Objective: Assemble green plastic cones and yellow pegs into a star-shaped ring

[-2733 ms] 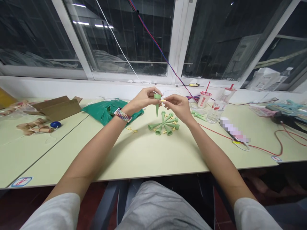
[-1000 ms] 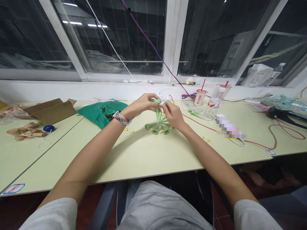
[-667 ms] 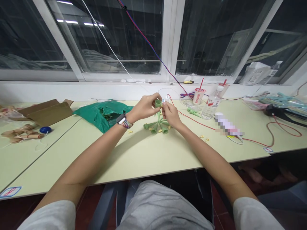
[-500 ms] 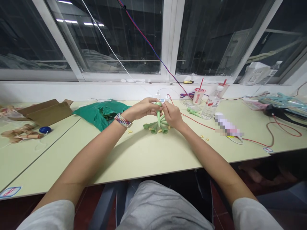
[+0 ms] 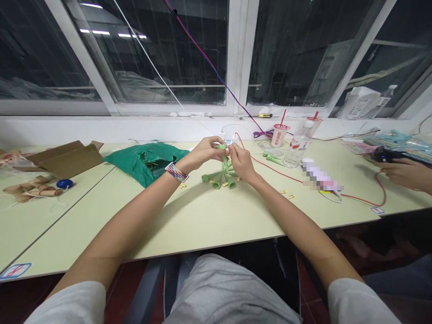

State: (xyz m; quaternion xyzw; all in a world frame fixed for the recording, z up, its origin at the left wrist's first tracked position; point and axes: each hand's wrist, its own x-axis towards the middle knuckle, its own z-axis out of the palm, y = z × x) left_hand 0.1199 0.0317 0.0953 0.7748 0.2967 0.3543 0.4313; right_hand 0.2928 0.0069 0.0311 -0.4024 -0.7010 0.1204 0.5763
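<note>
Above the table's middle, my left hand (image 5: 202, 152) and my right hand (image 5: 240, 163) meet at the fingertips. Between them stands a green plastic conical spike (image 5: 224, 157), wide end up, pinched by both. Directly below lies a radial cluster of similar green spikes (image 5: 219, 179), their wide ends pointing outward. Its centre is hidden behind the held spike. Small yellow plastic pieces (image 5: 183, 185) lie left of the cluster, and a few more (image 5: 286, 196) lie to the right.
A green plastic bag (image 5: 145, 164) and a cardboard box (image 5: 64, 157) lie to the left. A plastic bottle (image 5: 293, 150), a red-strawed cup (image 5: 280, 135) and a red wire (image 5: 270, 168) lie to the right. A co-worker's hand (image 5: 405, 173) reaches in at the far right.
The held spike has turned from point-down to wide end up, and my hands have drawn closer. A co-worker's hand has entered at the right, and the view has shifted slightly.
</note>
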